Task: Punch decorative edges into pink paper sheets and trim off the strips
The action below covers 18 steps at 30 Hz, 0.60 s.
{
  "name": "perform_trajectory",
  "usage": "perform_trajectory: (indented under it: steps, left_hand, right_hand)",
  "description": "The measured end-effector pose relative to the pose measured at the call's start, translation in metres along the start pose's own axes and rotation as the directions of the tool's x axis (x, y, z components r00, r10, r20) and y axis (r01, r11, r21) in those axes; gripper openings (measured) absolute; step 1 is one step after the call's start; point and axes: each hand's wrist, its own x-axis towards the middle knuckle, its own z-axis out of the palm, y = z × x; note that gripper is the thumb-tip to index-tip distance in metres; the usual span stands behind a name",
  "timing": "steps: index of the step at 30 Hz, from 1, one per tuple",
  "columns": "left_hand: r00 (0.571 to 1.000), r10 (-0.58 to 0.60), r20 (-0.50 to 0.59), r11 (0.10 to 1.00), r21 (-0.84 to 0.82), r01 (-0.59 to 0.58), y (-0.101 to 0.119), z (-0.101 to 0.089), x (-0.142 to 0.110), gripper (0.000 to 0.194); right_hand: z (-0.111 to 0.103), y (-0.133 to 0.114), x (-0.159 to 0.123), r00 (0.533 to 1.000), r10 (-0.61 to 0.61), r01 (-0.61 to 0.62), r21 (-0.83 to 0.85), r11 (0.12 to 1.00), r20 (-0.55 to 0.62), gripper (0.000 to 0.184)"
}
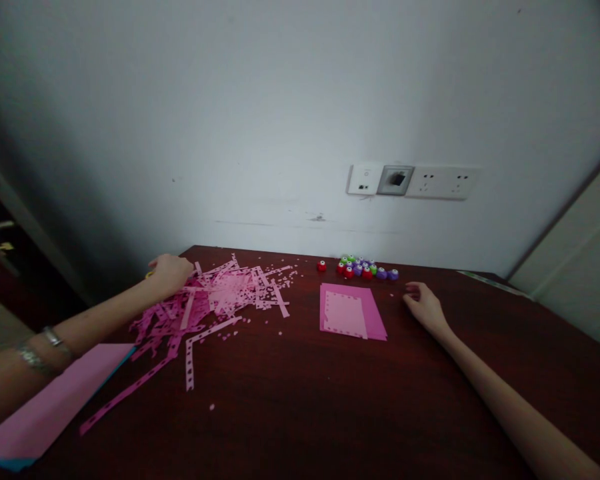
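Note:
My left hand (169, 275) is closed at the far left side of the table, beside a heap of pink paper strips (230, 290) punched with holes. A small yellow bit shows at its edge; what the fingers hold is hidden. My right hand (425, 307) rests on the table with loosely bent fingers, thumb apart, holding nothing I can see. To its left lie darker pink sheets (376, 313), topped by a lighter pink sheet (343, 312) with holes along its left and lower edges. Behind them stand several red, green and purple craft punches (359, 268).
Pink and blue sheets (65, 393) lie under my left forearm. One bent punched strip (189, 363) and small paper bits are scattered on the dark red table (290, 407). A white wall with sockets (437, 183) rises behind; a thin strip (495, 283) lies at the back right.

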Motion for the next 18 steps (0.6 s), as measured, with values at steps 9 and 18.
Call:
perform_trajectory:
  steps: [9,18]
  left_hand:
    - [0.997,0.055,-0.055,0.973,0.227,-0.041,0.053,-0.086,0.012,0.019]
    - [0.900,0.435,-0.018,0.245,-0.960,-0.137,0.185,-0.041,-0.010,0.024]
  right_hand:
    - [-0.001,-0.008,-0.005,0.999,-0.043,0.043,0.052,0.998,-0.003,0.028]
    - [-0.013,-0.113,-0.041,0.954,-0.284,0.227,0.378,0.897,0.101,0.018]
